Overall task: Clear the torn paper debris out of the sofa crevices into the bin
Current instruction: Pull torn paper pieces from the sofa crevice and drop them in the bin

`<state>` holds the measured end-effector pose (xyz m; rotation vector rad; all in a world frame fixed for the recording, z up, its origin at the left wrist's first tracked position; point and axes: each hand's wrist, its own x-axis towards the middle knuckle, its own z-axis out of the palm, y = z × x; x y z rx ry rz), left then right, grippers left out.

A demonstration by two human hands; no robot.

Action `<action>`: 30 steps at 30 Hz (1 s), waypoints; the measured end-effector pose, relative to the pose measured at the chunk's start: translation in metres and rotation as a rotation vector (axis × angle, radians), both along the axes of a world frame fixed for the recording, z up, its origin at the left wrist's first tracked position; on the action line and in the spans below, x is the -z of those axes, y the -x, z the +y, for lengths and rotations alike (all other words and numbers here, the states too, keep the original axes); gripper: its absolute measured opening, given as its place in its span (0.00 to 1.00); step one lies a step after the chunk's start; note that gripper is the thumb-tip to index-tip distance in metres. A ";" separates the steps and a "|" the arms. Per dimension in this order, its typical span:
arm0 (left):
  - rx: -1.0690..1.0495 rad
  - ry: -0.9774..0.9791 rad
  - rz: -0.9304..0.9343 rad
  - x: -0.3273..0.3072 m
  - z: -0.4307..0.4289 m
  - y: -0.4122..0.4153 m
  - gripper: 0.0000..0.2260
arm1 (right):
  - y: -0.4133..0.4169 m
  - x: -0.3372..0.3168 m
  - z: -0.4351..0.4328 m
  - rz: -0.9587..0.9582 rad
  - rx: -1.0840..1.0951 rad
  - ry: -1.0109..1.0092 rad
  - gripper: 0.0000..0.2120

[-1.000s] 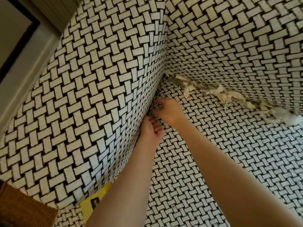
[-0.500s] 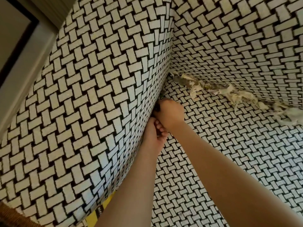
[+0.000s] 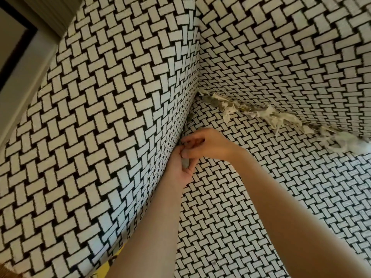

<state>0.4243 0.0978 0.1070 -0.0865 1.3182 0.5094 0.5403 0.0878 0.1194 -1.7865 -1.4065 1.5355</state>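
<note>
Torn paper debris (image 3: 267, 115), white and greyish, lies strung along the crevice between the sofa seat (image 3: 261, 197) and the backrest (image 3: 281, 57). Both hands are at the side crevice where the seat meets the armrest (image 3: 110, 117). My left hand (image 3: 180, 173) lies palm up against the armrest and cups small grey paper scraps (image 3: 185, 163). Just above it, my right hand (image 3: 206, 143) has its fingers curled, with the fingertips pinching a small scrap at the crevice mouth. The depth of the side crevice is hidden.
The sofa is covered in black-and-white basket-weave fabric. A yellow object (image 3: 118, 261) shows under the armrest at the bottom edge. A brown woven thing (image 3: 5, 272) sits at the bottom left corner. A wall and dark frame (image 3: 18, 47) stand top left. No bin is in view.
My right hand has drawn its fingers back out of the side crevice and now hovers over the left palm. Grey scraps now show in the left hand.
</note>
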 end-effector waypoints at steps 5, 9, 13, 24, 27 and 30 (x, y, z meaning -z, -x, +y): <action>0.007 0.007 0.030 0.000 0.000 0.001 0.13 | 0.023 0.015 0.009 -0.457 0.195 -0.084 0.21; 0.014 0.024 0.021 0.001 0.000 0.003 0.15 | 0.041 0.027 0.018 -0.676 0.128 -0.120 0.23; 0.018 0.021 0.008 -0.004 0.000 0.001 0.18 | 0.040 0.031 0.032 -0.814 0.012 -0.112 0.23; 0.118 0.002 0.052 0.005 -0.003 0.003 0.20 | 0.049 0.041 0.027 -0.884 0.046 -0.158 0.21; 0.136 -0.018 0.023 0.006 -0.004 0.004 0.22 | 0.048 0.038 0.024 -0.870 0.059 -0.205 0.19; 0.165 -0.040 0.010 0.005 -0.004 0.005 0.27 | 0.047 0.035 0.022 -0.781 0.176 -0.247 0.20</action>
